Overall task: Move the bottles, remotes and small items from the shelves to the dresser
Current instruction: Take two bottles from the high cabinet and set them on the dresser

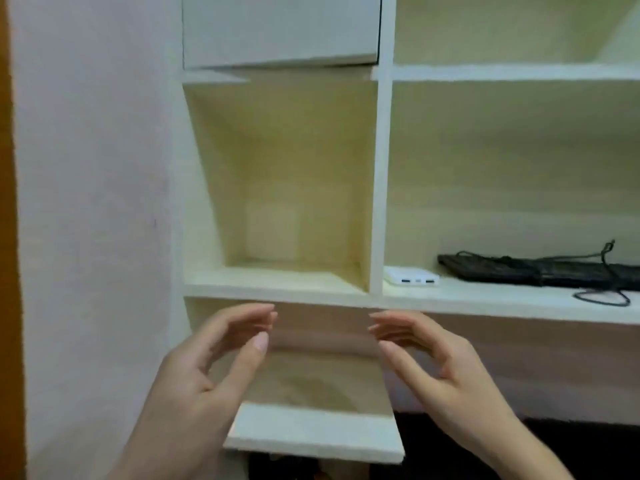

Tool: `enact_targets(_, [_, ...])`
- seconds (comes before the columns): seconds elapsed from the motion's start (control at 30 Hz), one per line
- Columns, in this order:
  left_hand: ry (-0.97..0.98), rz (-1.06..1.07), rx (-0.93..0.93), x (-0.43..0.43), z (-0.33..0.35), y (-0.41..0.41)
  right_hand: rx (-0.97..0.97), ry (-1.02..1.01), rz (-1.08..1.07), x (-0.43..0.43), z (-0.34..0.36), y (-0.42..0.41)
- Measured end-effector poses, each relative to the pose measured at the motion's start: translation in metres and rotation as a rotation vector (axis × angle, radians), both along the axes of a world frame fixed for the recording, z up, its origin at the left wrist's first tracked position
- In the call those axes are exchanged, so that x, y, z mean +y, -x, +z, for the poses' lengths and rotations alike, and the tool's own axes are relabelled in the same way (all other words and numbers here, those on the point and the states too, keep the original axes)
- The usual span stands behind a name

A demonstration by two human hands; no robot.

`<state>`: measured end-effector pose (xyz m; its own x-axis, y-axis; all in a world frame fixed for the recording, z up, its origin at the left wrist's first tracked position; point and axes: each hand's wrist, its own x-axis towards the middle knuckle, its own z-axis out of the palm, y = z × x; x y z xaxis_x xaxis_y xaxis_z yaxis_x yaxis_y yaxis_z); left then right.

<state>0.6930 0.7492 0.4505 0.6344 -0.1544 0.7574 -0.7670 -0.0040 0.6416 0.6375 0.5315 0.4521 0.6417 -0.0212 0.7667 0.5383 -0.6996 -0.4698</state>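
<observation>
Several compartments make the white shelf unit (379, 188), which fills most of the view and stands against a pale wall (93, 168). The tall compartment on the left holds nothing that I can see, and the small lower shelf (313, 434) in front of the person is also bare. So the remaining things sit only in the wide compartment on the right. There a black keyboard (540, 268) lies flat along the back, with its cable (604, 297) looping forward over the shelf edge, probably because it was simply laid down loose. Just beside the divider lies a white power bank (412, 276), flat, with its ports facing outward; it is near the keyboard but apart from it.

Both hands are empty. The left hand (211, 368) and the right hand (436, 362) hover in front of the lower shelf with palms turned toward each other, fingers loosely curved and spread, and a clear gap between them. They touch nothing. I judge this is a ready posture between two pickups, and the power bank is the nearest small item to take. The dresser is not in view.
</observation>
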Motion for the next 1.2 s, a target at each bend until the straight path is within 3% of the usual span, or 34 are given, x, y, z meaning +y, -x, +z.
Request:
enact_targets(0.17, [0.102,0.109,-0.399,-0.011,0.126,-0.016,-0.413,0.238,-0.085,0.014,0.136,-0.009])
enact_targets(0.23, [0.084,0.166,-0.5,-0.02,0.166,-0.022,-0.585,0.33,-0.185,0.019,0.183,-0.014])
enact_targets(0.3, [0.004,0.226,-0.561,-0.033,0.203,-0.03,-0.699,0.3,-0.271,0.022,0.227,-0.024])
enact_targets(0.43, [-0.197,0.401,-0.618,-0.053,0.262,-0.055,-0.593,0.155,-0.385,0.026,0.295,-0.043])
enact_targets(0.6, [-0.445,0.533,-0.608,-0.065,0.295,-0.083,-0.329,0.071,-0.342,0.028,0.317,-0.07])
enact_targets(0.73, [-0.665,0.624,-0.557,-0.069,0.297,-0.098,-0.393,0.051,-0.359,0.033,0.314,-0.091])
enact_targets(0.9, [-0.577,0.68,-0.626,-0.07,0.288,-0.097,-0.426,-0.309,0.023,0.042,0.315,-0.073])
enact_targets(1.2, [-0.448,0.703,-0.745,-0.046,0.288,-0.061,-0.584,-0.408,0.265,0.065,0.316,-0.037])
